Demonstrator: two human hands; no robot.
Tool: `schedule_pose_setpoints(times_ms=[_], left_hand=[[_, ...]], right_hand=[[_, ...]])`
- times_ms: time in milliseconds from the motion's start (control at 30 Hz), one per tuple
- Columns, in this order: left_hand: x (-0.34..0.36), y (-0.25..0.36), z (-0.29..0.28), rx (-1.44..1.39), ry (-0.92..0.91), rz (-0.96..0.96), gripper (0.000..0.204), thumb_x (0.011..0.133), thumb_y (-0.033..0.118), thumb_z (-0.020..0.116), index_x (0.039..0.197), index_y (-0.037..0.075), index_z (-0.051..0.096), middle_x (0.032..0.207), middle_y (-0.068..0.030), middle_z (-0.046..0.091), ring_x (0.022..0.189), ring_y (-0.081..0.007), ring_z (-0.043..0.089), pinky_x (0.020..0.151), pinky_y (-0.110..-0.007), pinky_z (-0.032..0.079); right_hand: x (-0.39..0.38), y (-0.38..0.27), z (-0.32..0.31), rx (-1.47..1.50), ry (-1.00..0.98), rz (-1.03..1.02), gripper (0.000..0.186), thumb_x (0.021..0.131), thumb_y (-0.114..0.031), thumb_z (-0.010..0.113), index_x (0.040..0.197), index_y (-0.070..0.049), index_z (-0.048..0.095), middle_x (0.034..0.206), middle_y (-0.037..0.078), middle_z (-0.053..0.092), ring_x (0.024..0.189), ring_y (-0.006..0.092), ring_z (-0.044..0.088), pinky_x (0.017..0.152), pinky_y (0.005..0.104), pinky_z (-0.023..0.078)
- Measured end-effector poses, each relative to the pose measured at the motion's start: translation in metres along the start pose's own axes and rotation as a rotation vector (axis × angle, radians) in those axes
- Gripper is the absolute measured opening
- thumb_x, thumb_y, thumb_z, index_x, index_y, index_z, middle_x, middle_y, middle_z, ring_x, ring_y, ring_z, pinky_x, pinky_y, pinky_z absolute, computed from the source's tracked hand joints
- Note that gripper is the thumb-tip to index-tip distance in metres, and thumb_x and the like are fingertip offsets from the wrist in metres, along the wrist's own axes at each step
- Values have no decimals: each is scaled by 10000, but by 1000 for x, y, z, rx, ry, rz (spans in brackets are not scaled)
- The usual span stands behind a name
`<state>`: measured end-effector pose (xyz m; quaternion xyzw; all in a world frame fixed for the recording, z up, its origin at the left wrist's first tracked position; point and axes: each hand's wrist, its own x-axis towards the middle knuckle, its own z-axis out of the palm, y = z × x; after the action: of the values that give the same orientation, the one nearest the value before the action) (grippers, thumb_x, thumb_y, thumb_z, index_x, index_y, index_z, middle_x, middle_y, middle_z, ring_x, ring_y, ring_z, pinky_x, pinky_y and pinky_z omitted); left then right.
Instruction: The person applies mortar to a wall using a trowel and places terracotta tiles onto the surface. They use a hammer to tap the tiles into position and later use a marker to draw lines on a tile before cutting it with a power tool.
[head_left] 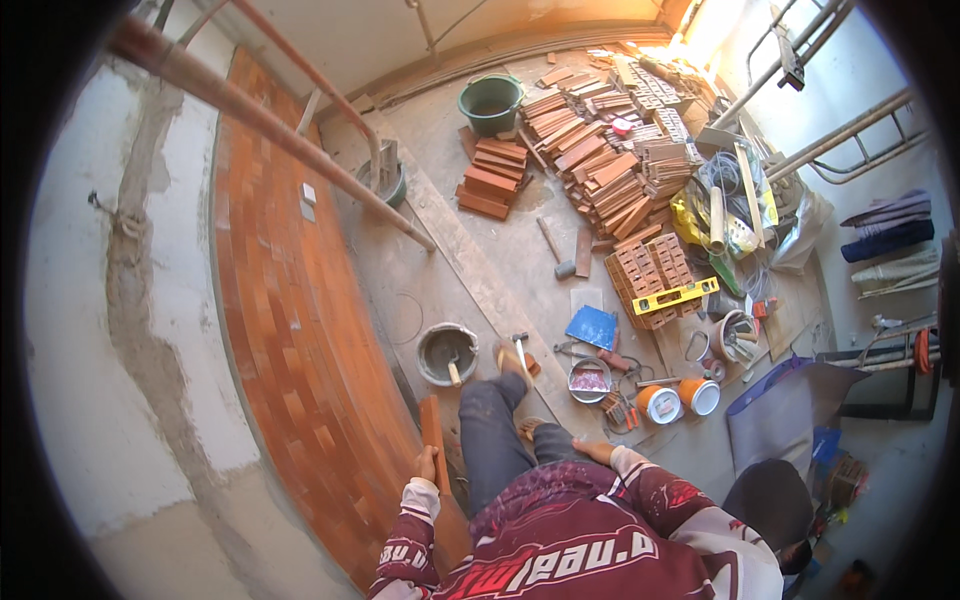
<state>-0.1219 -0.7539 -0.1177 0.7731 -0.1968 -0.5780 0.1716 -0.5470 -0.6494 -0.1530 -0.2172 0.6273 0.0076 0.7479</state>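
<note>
My left hand [428,462] is closed around a long, narrow terracotta tile [432,428], held upright beside the wall of similar tiles [300,330]. My right hand [594,449] is at my right thigh with fingers stretched out and nothing in it. A round mortar bucket [428,374], with a wooden-handled trowel [455,374] resting in it, stands on the floor ahead of my left hand. Close to my foot lies a hammer [521,352].
Stacked terracotta tiles [605,170] cover the far floor, near a green tub [491,105]. A yellow spirit level [675,296] lies on hollow bricks [645,262]. Scaffold poles [290,135] cross at left. A mallet [562,265], a blue float [592,327] and orange-white buckets [663,404] stand ahead right.
</note>
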Motion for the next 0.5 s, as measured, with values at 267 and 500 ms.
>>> schedule_pose_setpoints(times_ms=[267,500], left_hand=[[169,5,-10,253,9,-267,451,766,458,537,978,70,627,867,-134,585,782,-296,549,705,-445,464],[246,166,-6,675,38,-54,582,759,476,554,1027,-28,668,993,-199,641,904,-304,597,778,-472,462]], right_hand=[[59,-120,-98,45,646,-220,560,869,-426,630,1230,1,615,1132,192,680,1051,303,648,944,385,476],[166,-127,-146,181,831,-143,415,855,-304,672,1146,-9,651,944,137,705,749,204,676,692,342,529]])
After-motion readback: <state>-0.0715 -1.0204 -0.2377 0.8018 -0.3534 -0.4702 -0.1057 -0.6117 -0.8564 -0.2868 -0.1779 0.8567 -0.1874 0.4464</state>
